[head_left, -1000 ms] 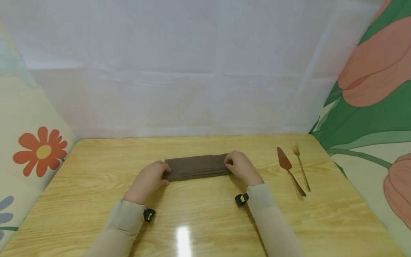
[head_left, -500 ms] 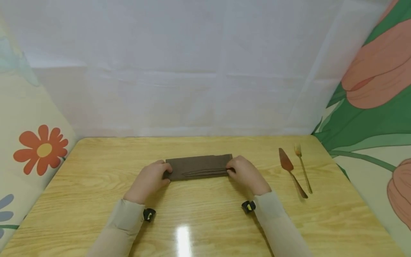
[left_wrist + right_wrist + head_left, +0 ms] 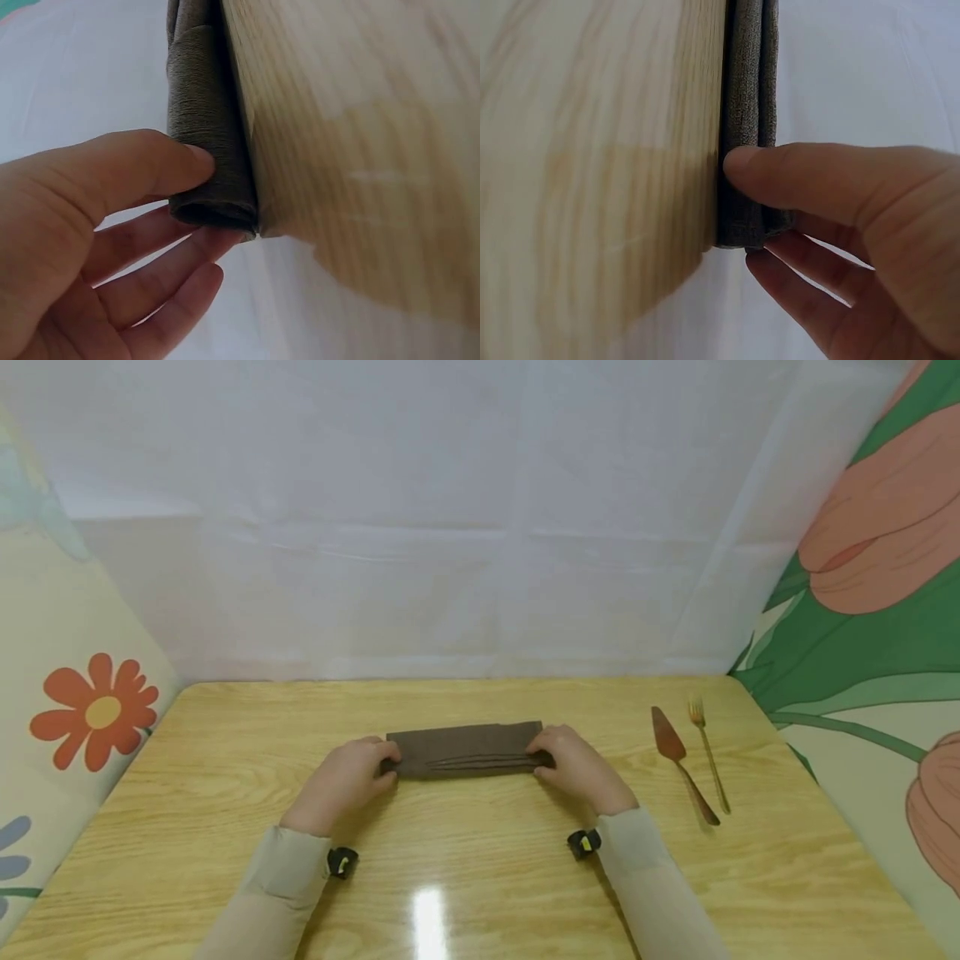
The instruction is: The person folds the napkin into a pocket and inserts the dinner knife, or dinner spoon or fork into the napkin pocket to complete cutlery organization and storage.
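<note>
A dark brown cloth napkin [image 3: 465,746], folded into a long flat strip with layered folds along its near side, lies on the wooden table in the head view. At its left end, my left hand [image 3: 340,787] grips the cloth. In the left wrist view, the thumb presses the near edge of the folded napkin [image 3: 206,105] and the fingers reach round its end. My right hand [image 3: 582,768] pinches the opposite end. Its thumb lies across the stacked folds [image 3: 746,90] in the right wrist view, with fingertips at the end corner.
To the right on the table [image 3: 465,852] lie a copper-coloured cake server [image 3: 668,737] and a gold fork [image 3: 705,747], side by side. A white sheet [image 3: 450,527] hangs behind the far edge. Flower-patterned cloths [image 3: 862,643] flank both sides.
My right hand has shifted slightly right and nearer, from the napkin's top at the right end to its near right corner. The left hand has barely moved, still gripping its end.
</note>
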A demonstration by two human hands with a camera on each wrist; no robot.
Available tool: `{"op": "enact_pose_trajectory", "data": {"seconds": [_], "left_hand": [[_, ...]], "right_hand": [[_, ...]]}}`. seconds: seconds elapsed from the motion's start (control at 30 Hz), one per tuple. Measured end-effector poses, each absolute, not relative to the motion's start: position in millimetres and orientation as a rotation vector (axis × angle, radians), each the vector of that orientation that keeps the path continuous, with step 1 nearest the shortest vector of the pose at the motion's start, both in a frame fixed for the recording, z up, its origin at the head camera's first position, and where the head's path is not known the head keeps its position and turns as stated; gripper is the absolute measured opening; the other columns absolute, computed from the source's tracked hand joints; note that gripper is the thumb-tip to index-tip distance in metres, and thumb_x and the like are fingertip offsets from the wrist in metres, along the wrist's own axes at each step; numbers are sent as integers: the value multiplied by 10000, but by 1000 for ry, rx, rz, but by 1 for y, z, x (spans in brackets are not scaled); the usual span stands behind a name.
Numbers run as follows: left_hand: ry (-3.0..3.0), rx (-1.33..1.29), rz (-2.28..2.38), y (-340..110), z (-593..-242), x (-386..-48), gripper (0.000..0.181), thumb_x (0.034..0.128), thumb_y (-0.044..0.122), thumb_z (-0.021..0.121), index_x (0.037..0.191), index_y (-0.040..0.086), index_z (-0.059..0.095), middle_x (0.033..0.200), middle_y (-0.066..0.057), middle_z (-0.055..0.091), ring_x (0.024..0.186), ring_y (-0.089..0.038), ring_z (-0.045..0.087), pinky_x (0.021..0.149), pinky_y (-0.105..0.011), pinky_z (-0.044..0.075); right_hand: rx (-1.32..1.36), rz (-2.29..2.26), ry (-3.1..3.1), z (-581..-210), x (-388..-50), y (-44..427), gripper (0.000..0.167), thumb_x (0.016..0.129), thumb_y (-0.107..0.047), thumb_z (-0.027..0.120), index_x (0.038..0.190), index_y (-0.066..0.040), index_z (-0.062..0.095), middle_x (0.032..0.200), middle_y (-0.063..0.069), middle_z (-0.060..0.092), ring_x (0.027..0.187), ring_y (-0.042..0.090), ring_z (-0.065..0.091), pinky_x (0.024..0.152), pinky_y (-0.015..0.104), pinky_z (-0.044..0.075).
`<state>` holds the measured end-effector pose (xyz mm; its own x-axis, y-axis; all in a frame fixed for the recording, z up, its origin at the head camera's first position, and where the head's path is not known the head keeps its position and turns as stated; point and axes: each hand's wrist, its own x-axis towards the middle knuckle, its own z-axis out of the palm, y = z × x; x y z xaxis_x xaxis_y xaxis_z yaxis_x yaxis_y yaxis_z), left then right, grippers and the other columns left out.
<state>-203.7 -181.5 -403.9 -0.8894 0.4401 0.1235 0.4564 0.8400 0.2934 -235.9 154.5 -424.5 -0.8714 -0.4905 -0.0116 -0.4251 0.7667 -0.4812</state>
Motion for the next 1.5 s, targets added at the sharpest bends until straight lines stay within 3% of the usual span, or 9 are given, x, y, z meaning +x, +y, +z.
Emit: {"op": "enact_pose_trajectory", "data": {"seconds": [0.4,0.83,1.13,1.37,1.5], "left_hand": [[-2981,-744,-557,-185,-399,-203,178,940,33,690,1112,-4,714,1062,-144,737,923,-297,711,797,-454,586],[-2927,-785,-612,-192,-401,-205,209,960,61,680,1158,1,706,1119,-148,721,992,-328,697,863,-493,569],[-2876,-790,-696,-194,-400,-207,196,997,48,614,1179,-13,655,1119,-131,686,1023,-295,661,876,-488,552],[-2901,-675,-918,-195,-402,-210,272,1067,103,514,1296,-18,594,1256,-185,618,1128,-359,619,932,-531,524],[-2883,-661,-1033,-196,-404,-212,311,1091,125,465,1354,-15,556,1324,-209,581,1155,-371,602,947,-546,513]], "right_hand": [[-706,-734,2821,-427,-236,156,313,931,-57,741,1232,-49,656,1260,95,608,1220,301,530,1029,432,479],[-657,-822,2898,-427,-236,157,273,940,-35,674,1212,-32,698,1190,106,665,1140,294,604,972,442,524],[-560,-1145,2881,-425,-234,163,223,973,-83,623,1182,-80,700,1162,65,654,995,205,619,816,404,549],[-521,-1422,2787,-426,-235,169,187,977,-99,610,1148,-98,683,1168,48,647,1104,243,622,946,483,531],[-492,-1517,2734,-427,-237,171,191,964,-77,608,1135,-89,691,1140,67,662,1050,251,649,908,471,551]]}}
